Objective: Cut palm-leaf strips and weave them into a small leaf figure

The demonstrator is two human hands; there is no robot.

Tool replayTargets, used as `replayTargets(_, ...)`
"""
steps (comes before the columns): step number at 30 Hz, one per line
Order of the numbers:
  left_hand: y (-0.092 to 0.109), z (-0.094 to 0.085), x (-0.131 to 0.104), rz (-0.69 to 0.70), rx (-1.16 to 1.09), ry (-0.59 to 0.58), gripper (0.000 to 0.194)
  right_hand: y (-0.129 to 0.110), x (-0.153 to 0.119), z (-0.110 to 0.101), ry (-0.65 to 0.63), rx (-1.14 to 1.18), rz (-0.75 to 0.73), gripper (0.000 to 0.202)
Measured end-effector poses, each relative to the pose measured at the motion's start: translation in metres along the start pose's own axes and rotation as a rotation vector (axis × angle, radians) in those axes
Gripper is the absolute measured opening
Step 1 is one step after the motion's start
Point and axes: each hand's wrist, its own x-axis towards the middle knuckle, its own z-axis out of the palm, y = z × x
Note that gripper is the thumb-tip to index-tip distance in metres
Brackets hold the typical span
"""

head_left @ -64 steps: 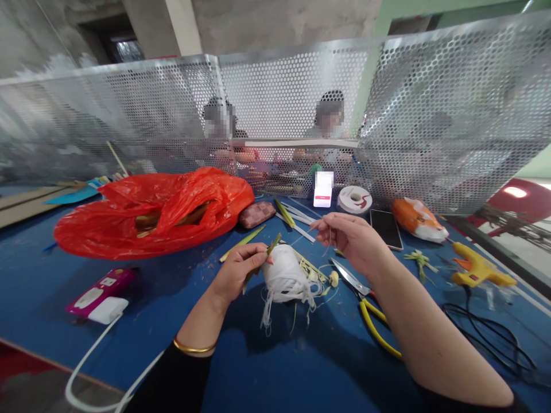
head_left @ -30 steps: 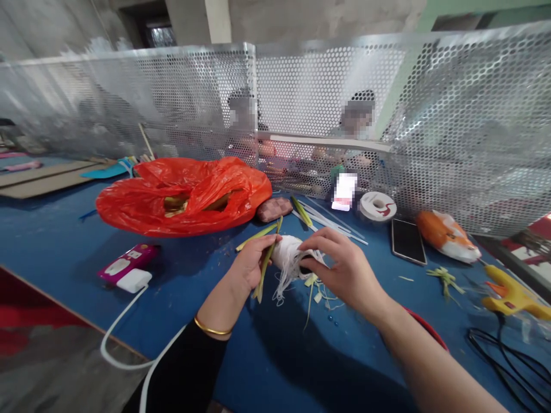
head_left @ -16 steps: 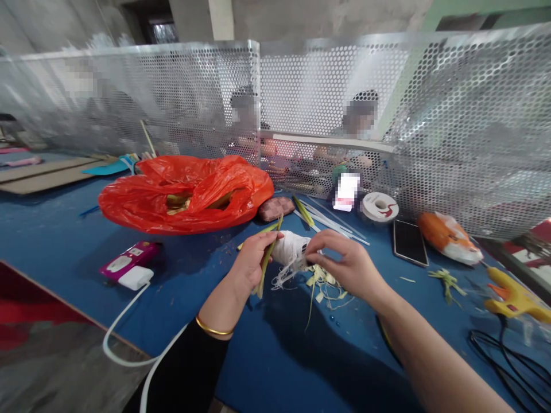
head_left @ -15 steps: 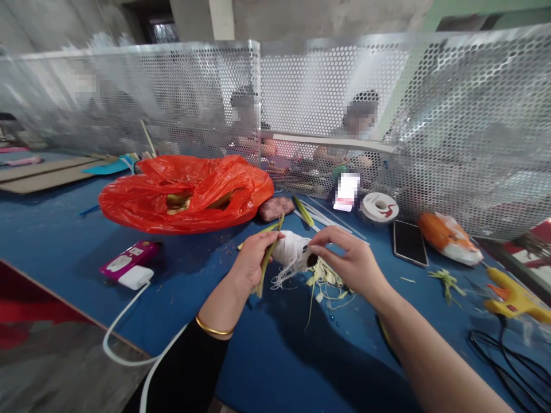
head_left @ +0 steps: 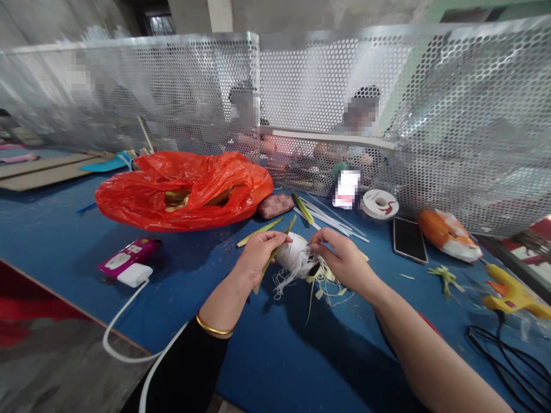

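My left hand is closed around a folded green leaf strip, its tip poking up past the thumb. Beside it lies a spool of white thread, with loose strands hanging toward the table. The thumb and fingertips of my right hand pinch at the thread on the spool's right side. Pale shredded leaf strips lie under and beside my right hand. Another green leaf piece rests behind my left hand.
A red plastic bag stands at the back left, near a purple box with a white cable. At the right are a white reel, a dark phone and a yellow glue gun. A perforated metal screen stands behind.
My right fingertips have moved slightly up and left over the spool and now pinch loose thread. More strands hang loose. The view has shifted slightly.
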Motion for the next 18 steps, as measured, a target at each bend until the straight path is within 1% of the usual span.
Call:
replayTargets(5, -0.0011, -0.0021, 0.0029, -0.034, -0.062, 0.038, 0.013, -0.0061, -0.0026, -0.0014, 0.037, -0.026, -0.037, 0.01)
replayTargets(10, -0.0034, -0.0043, 0.0065, -0.056, -0.103, 0.046, 0.013, -0.0094, -0.0027, -0.0068, -0.025, -0.131, -0.244, 0.008)
replayTargets(12, -0.0026, -0.0049, 0.0066, -0.062, -0.106, 0.052, 0.014, -0.0094, -0.0024, -0.0084, -0.033, -0.127, -0.272, 0.006)
replayTargets(13, -0.0018, -0.005, 0.0061, -0.069, -0.104, 0.048, 0.015, -0.0093, -0.0023, -0.0089, -0.026, -0.101, -0.255, 0.006)
replayTargets(15, -0.0004, -0.0046, 0.0044, -0.089, -0.093, 0.021, 0.016, -0.009, -0.0022, -0.0089, 0.001, -0.023, -0.166, 0.008)
replayTargets(18, -0.0001, -0.003, 0.0009, -0.136, -0.054, -0.099, 0.015, -0.0068, -0.0013, -0.0052, 0.021, 0.103, -0.005, 0.01)
